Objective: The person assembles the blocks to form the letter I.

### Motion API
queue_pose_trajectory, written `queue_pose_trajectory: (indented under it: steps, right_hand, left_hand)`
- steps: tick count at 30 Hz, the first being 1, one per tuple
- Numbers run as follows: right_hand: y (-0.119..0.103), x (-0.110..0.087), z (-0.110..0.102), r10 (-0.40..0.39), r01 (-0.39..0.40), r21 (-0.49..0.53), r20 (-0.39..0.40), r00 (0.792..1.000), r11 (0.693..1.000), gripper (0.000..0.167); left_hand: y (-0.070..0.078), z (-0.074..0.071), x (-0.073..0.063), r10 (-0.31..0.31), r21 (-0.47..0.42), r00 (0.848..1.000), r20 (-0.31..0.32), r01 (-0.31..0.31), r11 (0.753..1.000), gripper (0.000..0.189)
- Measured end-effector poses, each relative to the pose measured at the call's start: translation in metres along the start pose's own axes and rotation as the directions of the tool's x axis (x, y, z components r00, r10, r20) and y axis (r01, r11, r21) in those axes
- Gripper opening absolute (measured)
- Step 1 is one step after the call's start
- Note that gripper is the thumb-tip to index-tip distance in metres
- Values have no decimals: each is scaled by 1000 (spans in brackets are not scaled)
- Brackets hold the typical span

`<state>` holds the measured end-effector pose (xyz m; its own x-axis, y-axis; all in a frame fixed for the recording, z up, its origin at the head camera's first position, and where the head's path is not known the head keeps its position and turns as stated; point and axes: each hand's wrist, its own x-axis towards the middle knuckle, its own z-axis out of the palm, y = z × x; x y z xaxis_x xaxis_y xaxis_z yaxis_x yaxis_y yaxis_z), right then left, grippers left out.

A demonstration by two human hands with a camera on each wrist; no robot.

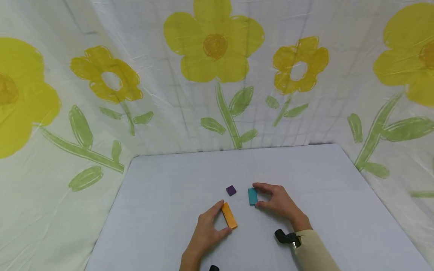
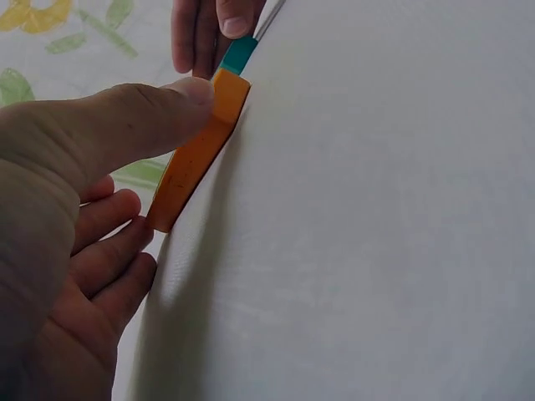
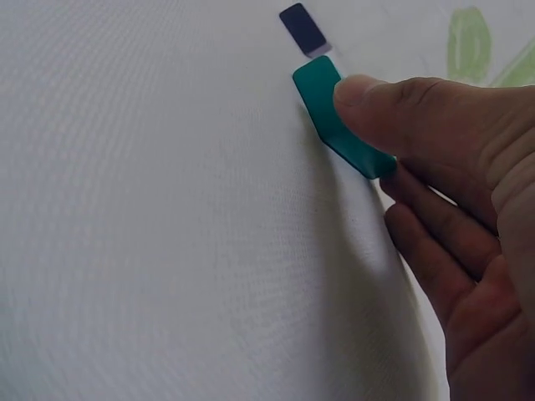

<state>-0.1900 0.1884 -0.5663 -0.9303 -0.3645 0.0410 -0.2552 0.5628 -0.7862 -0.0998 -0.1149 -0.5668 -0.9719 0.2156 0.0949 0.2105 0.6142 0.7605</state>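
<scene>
My left hand (image 1: 207, 231) pinches an orange block (image 1: 229, 215) by its two ends, thumb at the near end and fingertips at the far one. In the left wrist view the long orange block (image 2: 194, 159) stands slanted beside the thumb. Farther right, my right hand (image 1: 279, 203) holds a shorter teal block (image 1: 252, 197) between thumb and fingers. The right wrist view shows the thumb pressed to one end of the teal block (image 3: 334, 117). A small purple cube (image 1: 231, 190) lies between and beyond the two blocks, touched by neither hand.
The blocks are on a white-covered table (image 1: 156, 188). Behind and beside it hangs a white sheet (image 1: 152, 124) printed with yellow flowers. A black camera mount (image 1: 287, 238) is strapped at the right wrist, over a beige sleeve (image 1: 315, 250).
</scene>
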Motion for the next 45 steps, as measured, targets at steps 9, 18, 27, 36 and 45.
queue_pose_trajectory:
  steps: [9, 18, 27, 36, 45]
  right_hand:
    - [0, 1, 2, -3, 3, -28, -14, 1000, 1000, 65]
    - [-1, -2, 0, 24, -24, 11, -32, 999, 1000, 63]
    - [-6, -15, -6, -30, 30, -1, -46, 999, 1000, 62]
    - [-27, -31, -13, -78, 76, -42, -66, 995, 996, 59]
    - [-52, -46, -12, -82, 81, -38, -47, 995, 996, 61]
  left_hand:
    - [0, 1, 0, 18, 28, 1000, -12, -18, 999, 89]
    - [-2, 1, -1, 37, 27, 999, -38, -36, 999, 85]
    - [3, -10, 3, 76, 25, 996, -35, -76, 997, 81]
    - [7, -22, 15, 137, 15, 990, 27, -137, 990, 83]
    - [9, -26, 24, 134, -6, 988, 75, -134, 991, 83]
